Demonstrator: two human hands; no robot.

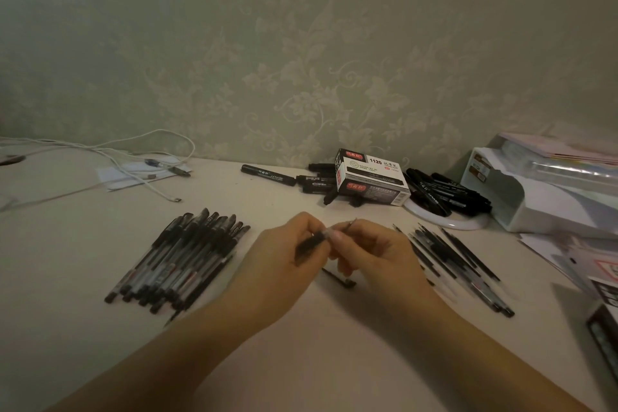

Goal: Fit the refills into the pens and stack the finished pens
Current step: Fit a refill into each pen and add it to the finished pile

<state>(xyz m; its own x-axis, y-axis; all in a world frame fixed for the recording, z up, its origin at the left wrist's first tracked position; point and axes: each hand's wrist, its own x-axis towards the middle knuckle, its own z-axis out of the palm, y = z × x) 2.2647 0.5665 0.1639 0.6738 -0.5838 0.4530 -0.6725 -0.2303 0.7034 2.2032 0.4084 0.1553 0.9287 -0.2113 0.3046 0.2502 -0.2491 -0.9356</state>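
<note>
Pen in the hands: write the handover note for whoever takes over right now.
Left hand: grips the dark pen by its barrel.
Right hand: fingers pinch the clear front end of the same pen, metal tip pointing up and away. Whether the refill is fully seated cannot be told.
Done: capped finished pens lie in a pile on the table, left of the hands.
Left: loose pens and refills lie to the right; a small dark part lies under the hands.
Next, likely: close up this pen and add it to the left pile.
</note>
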